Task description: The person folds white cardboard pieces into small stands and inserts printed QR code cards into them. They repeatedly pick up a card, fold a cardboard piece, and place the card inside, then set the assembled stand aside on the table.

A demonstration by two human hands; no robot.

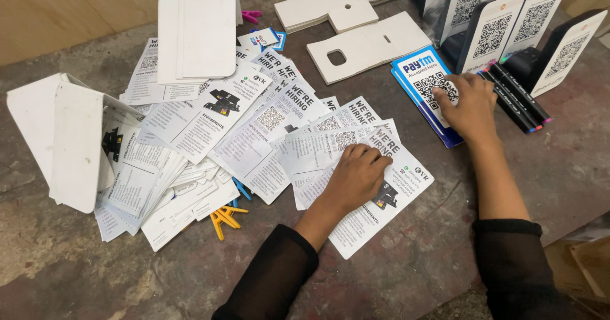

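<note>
My left hand [358,175] rests with curled fingers on a white printed leaflet [406,183] at the right end of a spread of leaflets [210,123] on the worn table. My right hand [466,103] lies flat, fingers apart, on a small stack of blue and white code cards [416,72]. Its fingertips reach toward several black marker pens [518,101] lying just to the right. Both arms wear black sleeves.
White cardboard cut-outs [368,44] lie at the back. Several upright black and white code stands [559,50] line the far right. Folded white boards [63,136] stand at the left, more white boards [200,28] sit behind the leaflets, and yellow clips [223,218] lie under the pile's front edge.
</note>
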